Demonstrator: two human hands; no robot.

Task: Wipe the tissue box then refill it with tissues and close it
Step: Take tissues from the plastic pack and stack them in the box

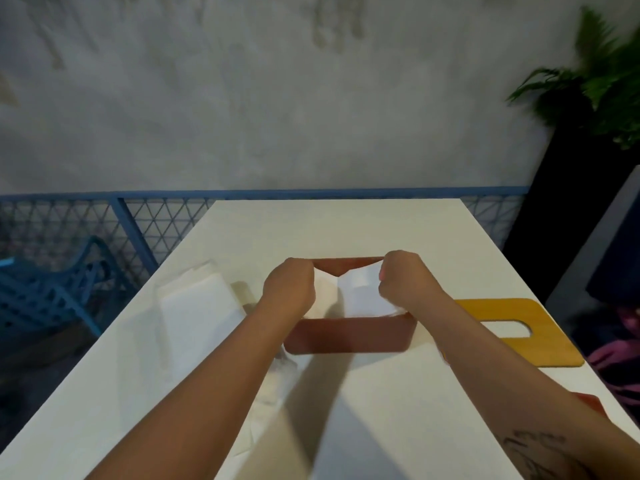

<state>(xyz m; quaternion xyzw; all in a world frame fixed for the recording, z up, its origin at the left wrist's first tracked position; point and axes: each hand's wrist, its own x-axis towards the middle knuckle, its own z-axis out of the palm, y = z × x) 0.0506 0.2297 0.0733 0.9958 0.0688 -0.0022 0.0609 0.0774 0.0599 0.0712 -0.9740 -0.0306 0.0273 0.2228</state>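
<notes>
A reddish-brown tissue box [349,336] stands open on the white table [381,410], without its lid. White tissues [363,292] lie inside it. My left hand [289,289] and my right hand [403,278] are both over the box's opening, each with fingers closed on the tissues. The box's wooden lid [540,336], with an oval slot, lies flat on the table to the right of the box. A second stack of white tissues [197,299] rests on the table to the left.
A crumpled white tissue or wrapper [273,393] lies under my left forearm. A small reddish-brown object [590,403] sits at the table's right edge. A blue mesh railing [138,216] runs behind the table. A dark planter with a green plant [588,98] stands at the back right.
</notes>
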